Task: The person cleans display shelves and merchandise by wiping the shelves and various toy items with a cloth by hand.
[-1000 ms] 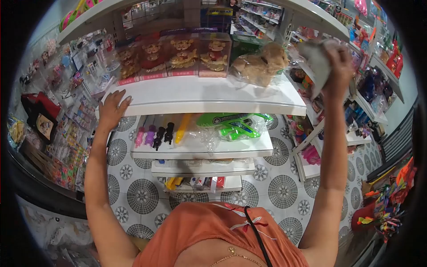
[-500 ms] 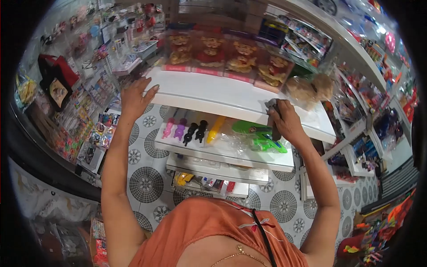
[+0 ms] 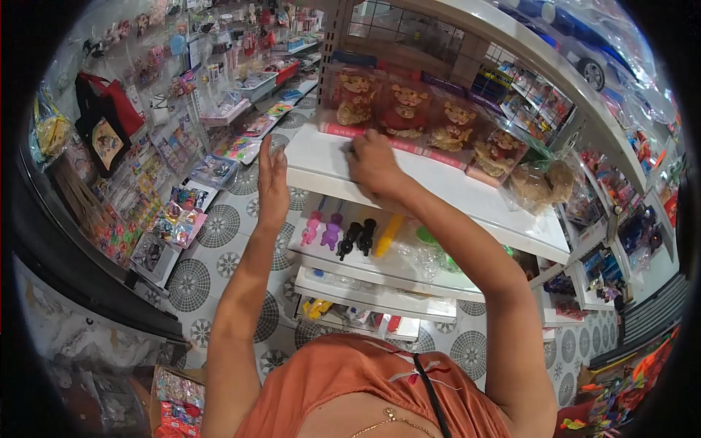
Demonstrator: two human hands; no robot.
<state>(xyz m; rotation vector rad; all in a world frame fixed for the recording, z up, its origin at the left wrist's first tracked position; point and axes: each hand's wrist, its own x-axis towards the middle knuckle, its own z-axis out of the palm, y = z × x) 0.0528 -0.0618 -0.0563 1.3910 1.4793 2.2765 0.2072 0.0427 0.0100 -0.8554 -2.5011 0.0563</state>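
Observation:
My right hand (image 3: pixel 376 166) is closed and pressed to the top of the white shelf (image 3: pixel 310 150), towards its left end. Under the fingers is a dark grey cloth (image 3: pixel 355 162), mostly hidden by the hand. My left hand (image 3: pixel 273 186) is held up beside the shelf's left end, fingers stretched out, with nothing in it. Behind my right hand stands a row of boxed golden figurines (image 3: pixel 409 109) in clear packaging. A plush toy in a plastic bag (image 3: pixel 540 182) lies towards the right end.
A lower shelf (image 3: pixel 296 244) holds pink (image 3: pixel 312 228), purple (image 3: pixel 331 232) and black bear-shaped items (image 3: pixel 350 239), plus a yellow one (image 3: pixel 388 235). Packaged goods (image 3: pixel 157 139) hang on the left wall. An upper shelf (image 3: pixel 562 69) juts out at the right. Patterned tiles (image 3: pixel 219 226) cover the floor.
My right hand has moved left with the cloth, from the shelf's front right edge to its left part. My left hand has come off the shelf's top. The view has shifted left.

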